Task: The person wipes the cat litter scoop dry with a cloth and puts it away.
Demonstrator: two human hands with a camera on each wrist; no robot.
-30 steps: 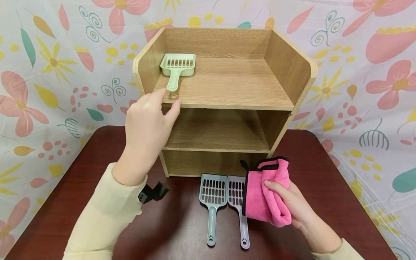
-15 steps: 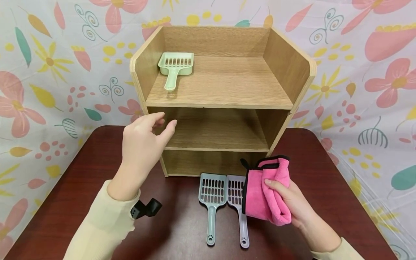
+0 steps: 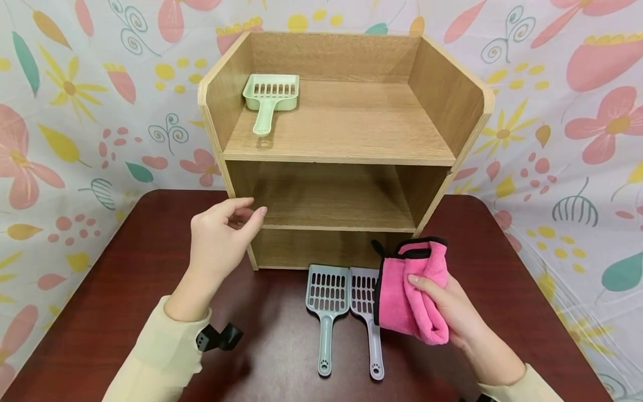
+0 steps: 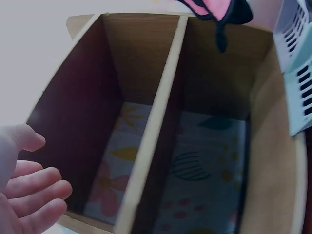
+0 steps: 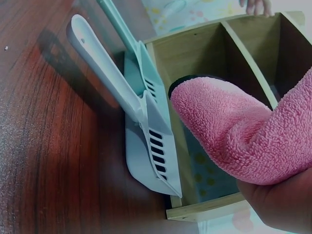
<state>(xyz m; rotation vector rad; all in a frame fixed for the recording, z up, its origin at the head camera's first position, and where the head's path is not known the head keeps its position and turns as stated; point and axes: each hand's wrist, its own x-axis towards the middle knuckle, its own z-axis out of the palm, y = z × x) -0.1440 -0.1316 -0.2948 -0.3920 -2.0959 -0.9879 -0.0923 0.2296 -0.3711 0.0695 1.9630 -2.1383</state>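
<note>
My left hand (image 3: 218, 237) hovers in front of the left side of the wooden shelf (image 3: 331, 228), holding nothing, its fingers loosely bent. The left wrist view shows the same hand's fingers (image 4: 41, 192) beside the shelf's compartments. My right hand (image 3: 457, 312) grips a folded pink cloth (image 3: 409, 296) with black edging, thumb on top. A pale green litter scoop (image 3: 271, 100) lies on the shelf's top board at the left, handle toward me. On the table, a blue-grey litter scoop (image 3: 326, 312) and a lilac-grey litter scoop (image 3: 372, 324) lie side by side, the cloth overlapping the latter in the head view.
The shelf has raised sides and back around its top board, with two levels below. It stands on a dark red-brown table (image 3: 125, 290). A flower-patterned curtain (image 3: 532, 139) hangs behind and at both sides. A black wrist camera (image 3: 218, 338) sits at my left cuff.
My left hand has drawn down and away from the green scoop's handle, which stays on the top board. My right hand keeps the cloth in nearly the same place.
</note>
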